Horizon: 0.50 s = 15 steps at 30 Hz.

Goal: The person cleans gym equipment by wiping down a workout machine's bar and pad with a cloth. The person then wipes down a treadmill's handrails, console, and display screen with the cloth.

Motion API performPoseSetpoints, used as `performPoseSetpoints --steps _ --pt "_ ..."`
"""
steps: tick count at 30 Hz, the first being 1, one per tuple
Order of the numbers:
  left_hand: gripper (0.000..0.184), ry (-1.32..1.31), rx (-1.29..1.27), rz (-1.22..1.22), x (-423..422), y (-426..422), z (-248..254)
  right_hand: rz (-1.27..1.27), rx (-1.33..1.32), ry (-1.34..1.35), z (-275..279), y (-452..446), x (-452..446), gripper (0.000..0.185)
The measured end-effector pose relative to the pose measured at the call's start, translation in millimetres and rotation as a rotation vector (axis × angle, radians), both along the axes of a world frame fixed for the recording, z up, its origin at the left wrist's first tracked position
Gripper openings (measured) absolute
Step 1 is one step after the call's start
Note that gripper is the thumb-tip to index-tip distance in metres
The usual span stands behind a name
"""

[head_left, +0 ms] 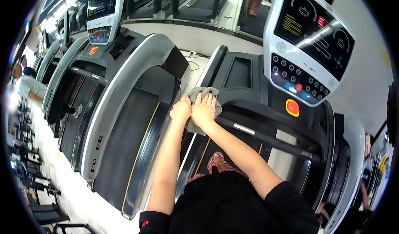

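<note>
Treadmill is standing ahead, grey cloth lying over its L handrail. Cloth's prob. risking a slip if pressure's going uneven. R hand is lying flat on it, fingers slightly apart, pointing fwd; L hand is bending alongside, fingers curling, exact grip unclear.

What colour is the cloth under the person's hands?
The cloth is grey, best seen in the head view.
</note>
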<state>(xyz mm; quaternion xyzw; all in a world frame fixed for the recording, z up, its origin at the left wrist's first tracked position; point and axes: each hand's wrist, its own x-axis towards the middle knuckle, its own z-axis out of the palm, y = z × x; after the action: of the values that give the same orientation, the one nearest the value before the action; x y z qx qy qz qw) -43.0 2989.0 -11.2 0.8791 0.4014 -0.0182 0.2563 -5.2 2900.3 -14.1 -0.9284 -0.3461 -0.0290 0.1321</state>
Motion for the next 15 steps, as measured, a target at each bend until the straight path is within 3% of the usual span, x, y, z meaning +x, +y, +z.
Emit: performPoseSetpoints --steps 3,5,7,15 --pt "0.034 -0.029 0.054 0.074 24.2 -6.7 -1.3 0.059 -0.098 -0.005 0.1 -1.0 32.6 0.057" --pt "0.032 -0.042 0.082 0.118 34.9 -11.4 -7.3 0.116 0.024 -0.069 -7.3 -4.3 48.4 0.058" --pt "0.029 -0.142 0.301 0.085 49.9 -12.6 -11.5 0.125 -0.018 -0.047 -5.6 -4.2 64.3 0.058" --pt "0.024 -0.167 0.498 0.006 131.6 -1.4 -15.8 0.063 0.015 -0.024 -11.5 1.1 137.1 0.055"
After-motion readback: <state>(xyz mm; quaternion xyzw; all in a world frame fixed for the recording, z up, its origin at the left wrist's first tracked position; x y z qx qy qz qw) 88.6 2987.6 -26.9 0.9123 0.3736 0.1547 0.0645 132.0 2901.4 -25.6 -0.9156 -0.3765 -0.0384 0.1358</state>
